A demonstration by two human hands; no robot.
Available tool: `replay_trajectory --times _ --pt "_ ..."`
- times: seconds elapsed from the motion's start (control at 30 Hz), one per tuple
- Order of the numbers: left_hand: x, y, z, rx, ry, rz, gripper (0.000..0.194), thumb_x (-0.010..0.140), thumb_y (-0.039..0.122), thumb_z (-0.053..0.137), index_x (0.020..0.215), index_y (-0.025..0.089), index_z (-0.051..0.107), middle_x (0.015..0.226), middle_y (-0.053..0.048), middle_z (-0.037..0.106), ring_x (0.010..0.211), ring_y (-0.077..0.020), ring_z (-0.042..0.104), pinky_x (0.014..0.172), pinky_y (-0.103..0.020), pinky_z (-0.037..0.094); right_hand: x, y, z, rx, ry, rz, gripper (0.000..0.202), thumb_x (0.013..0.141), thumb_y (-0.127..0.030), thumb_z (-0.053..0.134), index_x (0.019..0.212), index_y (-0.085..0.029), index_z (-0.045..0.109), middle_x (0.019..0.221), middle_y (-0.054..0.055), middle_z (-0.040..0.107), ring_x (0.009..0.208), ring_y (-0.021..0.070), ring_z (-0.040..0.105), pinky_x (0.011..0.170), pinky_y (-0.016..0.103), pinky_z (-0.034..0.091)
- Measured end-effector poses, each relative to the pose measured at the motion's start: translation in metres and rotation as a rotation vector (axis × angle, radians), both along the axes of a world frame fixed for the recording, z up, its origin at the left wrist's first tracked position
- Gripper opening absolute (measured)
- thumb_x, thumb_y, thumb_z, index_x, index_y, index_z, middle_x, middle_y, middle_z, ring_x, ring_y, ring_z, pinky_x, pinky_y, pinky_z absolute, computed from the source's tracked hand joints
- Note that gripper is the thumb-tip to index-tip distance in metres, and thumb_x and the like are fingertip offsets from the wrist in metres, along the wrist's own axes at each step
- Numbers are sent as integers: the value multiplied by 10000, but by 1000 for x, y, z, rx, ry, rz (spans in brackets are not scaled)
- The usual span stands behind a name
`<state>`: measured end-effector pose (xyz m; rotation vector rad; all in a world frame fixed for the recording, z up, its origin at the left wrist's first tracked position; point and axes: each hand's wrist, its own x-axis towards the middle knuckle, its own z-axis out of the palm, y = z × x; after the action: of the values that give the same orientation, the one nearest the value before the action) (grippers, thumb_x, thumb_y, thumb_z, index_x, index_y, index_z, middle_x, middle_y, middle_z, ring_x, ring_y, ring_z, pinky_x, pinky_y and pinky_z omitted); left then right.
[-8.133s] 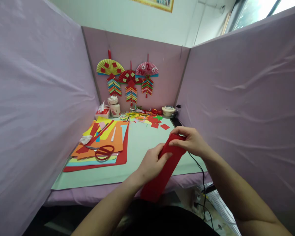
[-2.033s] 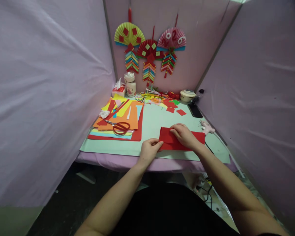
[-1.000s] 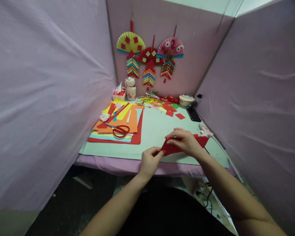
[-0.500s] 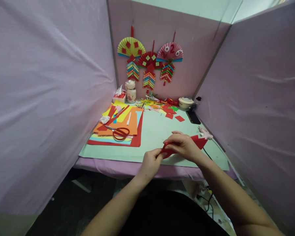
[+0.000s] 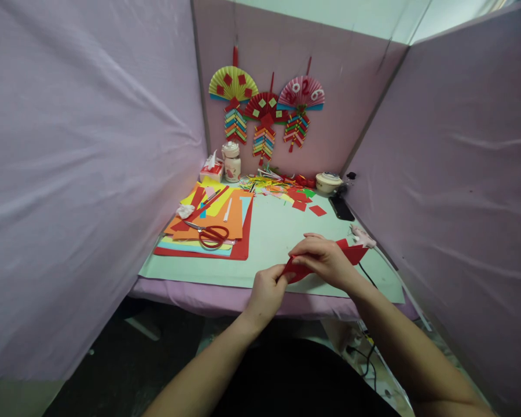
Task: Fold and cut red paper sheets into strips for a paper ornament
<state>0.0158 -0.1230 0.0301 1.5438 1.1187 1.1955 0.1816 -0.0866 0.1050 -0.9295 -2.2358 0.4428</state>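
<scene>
A piece of red paper (image 5: 355, 253) is held just above the front edge of the pale green table sheet. My left hand (image 5: 268, 288) pinches its left end between thumb and fingers. Over its middle, my right hand (image 5: 323, 259) grips the paper's upper edge and hides part of it. The paper's right end sticks out beyond my right hand, near a pink glue gun (image 5: 363, 236). Red-handled scissors (image 5: 212, 234) lie on a pile of coloured paper (image 5: 186, 250) to the left.
Paper scraps (image 5: 269, 185) lie along the back, with a tissue box (image 5: 212, 171), a jar (image 5: 231, 162), a lidded bowl (image 5: 329, 182) and a black phone (image 5: 341, 208). Paper fan ornaments (image 5: 267, 107) hang on the back wall. A cable runs down the right side.
Both hands have shifted very slightly, still on the red paper. Its left end is turned a little and the strip at its right end sits slightly differently.
</scene>
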Motion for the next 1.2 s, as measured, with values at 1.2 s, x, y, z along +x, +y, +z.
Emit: replay_trajectory --times 1.2 --pt "0 -2 7 -31 -31 46 199 820 277 596 811 142 742 715 -15 695 654 -145 569 617 -230 408 0 3 7 -20 20 39 95 878 -305 636 845 -249 705 805 4 747 746 162 681 1042 440 366"
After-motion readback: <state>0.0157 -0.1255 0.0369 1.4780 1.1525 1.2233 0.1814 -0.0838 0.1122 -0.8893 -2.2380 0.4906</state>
